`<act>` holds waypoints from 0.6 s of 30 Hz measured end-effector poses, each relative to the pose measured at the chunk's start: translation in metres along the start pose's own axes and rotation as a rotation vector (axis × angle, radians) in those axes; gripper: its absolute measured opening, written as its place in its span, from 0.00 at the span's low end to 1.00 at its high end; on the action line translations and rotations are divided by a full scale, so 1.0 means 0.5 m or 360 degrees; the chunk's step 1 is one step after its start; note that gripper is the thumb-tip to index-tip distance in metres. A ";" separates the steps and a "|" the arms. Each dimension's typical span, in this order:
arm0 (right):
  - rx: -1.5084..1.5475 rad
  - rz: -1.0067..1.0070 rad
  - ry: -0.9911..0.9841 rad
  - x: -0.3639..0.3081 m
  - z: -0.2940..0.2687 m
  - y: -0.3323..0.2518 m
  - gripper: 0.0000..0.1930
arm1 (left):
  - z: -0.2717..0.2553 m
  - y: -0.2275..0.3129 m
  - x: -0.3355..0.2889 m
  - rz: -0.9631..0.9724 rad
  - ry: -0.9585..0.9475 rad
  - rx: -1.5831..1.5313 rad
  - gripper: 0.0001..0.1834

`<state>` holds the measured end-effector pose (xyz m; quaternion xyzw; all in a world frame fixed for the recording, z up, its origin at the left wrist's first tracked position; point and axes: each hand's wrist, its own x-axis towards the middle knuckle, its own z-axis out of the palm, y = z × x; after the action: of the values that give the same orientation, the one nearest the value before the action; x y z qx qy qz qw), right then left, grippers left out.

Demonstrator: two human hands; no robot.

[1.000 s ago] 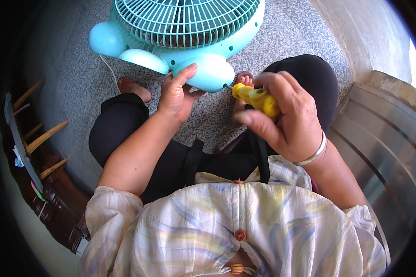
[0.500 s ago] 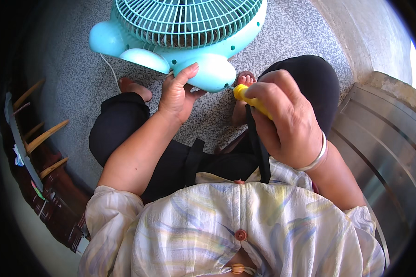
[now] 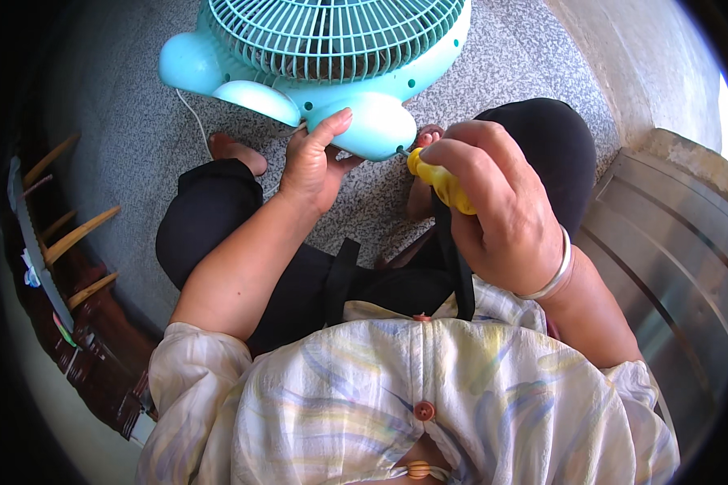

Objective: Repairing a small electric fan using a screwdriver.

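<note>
The fan [image 3: 336,90] is in front of the person, just past the hands, over the grey floor [image 3: 501,56]. The right hand [image 3: 510,202] has its fingers curled around a yellow screwdriver [image 3: 438,179]; the thumb is mostly hidden. A second ago those fingers were spread wide around the handle. Now they have come in close, while the metal end is at the same spot. That likely means the hand took a fresh hold, so the screwdriver work seems to be still going on. I cannot tell which way it turns, and no screw shows.

The left hand [image 3: 307,170] grips a smooth round bump [image 3: 372,125] on the near edge of the fan, thumb on top and fingers tucked below. It has stayed in the same place, which seems to keep that part steady. The metal end meets the bump at its right end, by a little dark hole [image 3: 400,149].

The fan is light blue-green and shiny. Its round cage [image 3: 332,55] has thin bars, with something dark behind them. More small dark holes show along its edge. Another bump [image 3: 190,63] sticks out on the left, and a white cord [image 3: 192,113] hangs near it. Farther out, a shiny metal panel [image 3: 663,234] is on the right.
</note>
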<state>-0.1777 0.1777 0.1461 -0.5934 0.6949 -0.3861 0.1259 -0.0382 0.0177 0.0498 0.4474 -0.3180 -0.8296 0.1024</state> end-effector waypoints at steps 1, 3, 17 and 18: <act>0.0006 -0.0003 -0.0002 0.001 0.003 -0.003 0.20 | -0.002 -0.001 0.001 0.0002 0.0007 -0.0001 0.30; 0.0118 0.0307 0.0153 0.000 0.006 -0.015 0.21 | -0.006 -0.003 0.004 -0.0011 0.0007 0.0011 0.30; 0.0091 0.0432 -0.0231 -0.011 -0.019 -0.012 0.24 | -0.003 0.002 -0.002 -0.0021 -0.0038 0.0031 0.33; 0.0088 0.0352 -0.0264 -0.014 -0.018 -0.010 0.24 | -0.002 0.003 -0.003 -0.0037 -0.0073 0.0052 0.34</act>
<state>-0.1779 0.1877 0.1535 -0.5394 0.7325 -0.3384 0.2409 -0.0366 0.0169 0.0515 0.4335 -0.3286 -0.8355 0.0782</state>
